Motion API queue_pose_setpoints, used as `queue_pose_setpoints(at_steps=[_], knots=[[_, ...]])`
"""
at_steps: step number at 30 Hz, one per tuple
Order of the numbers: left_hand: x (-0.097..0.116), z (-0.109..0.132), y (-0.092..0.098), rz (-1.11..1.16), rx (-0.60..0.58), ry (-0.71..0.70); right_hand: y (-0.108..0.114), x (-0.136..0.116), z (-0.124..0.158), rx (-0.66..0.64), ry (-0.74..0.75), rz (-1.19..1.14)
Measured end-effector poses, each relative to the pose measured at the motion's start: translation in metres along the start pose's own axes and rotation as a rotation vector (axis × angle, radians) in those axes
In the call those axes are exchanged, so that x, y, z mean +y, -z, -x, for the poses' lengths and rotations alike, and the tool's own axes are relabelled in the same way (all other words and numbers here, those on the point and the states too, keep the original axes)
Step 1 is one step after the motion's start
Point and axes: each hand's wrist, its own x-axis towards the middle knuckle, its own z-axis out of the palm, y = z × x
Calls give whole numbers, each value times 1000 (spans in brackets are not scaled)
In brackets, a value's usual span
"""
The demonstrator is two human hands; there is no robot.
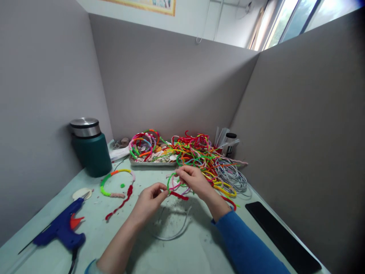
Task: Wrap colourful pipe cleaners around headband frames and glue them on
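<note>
My left hand (150,202) pinches the lower end of a green pipe cleaner (168,182) that bends in an arc. With thumb and fingers closed, my right hand (194,182) grips the upper end of that arc. Behind my fingers are pink pipe cleaner pieces, partly hidden. A short red pipe cleaner (179,196) extends right from beside my left fingertips; whether it is joined to the green one I cannot tell. Below my hands a grey wire (172,238) curves on the table. To the left lies a multicoloured wrapped ring (103,186) with a loose dark red tail (125,201).
A blue glue gun (61,226) lies at left, near a green thermos (92,154). At the back are a metal tray (154,164) of small pieces, a tangled pipe cleaner heap (196,148) and coiled grey wire (232,175). A black flat strip (281,236) lies right.
</note>
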Motion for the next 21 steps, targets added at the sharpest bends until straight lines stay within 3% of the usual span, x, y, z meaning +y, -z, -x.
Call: queue_pose_setpoints(at_steps=[6,14,17,21], knots=[[0,0,0,-81,3,5,1,1,0,26,19,23],[16,7,2,78,-59,-48,4,15,-6,73,-51,127],[17,9,3,108,-17,-67,2,22,-5,-19,-80,174],[14,9,3,179,45,-83,-1,27,0,-274,-146,154]])
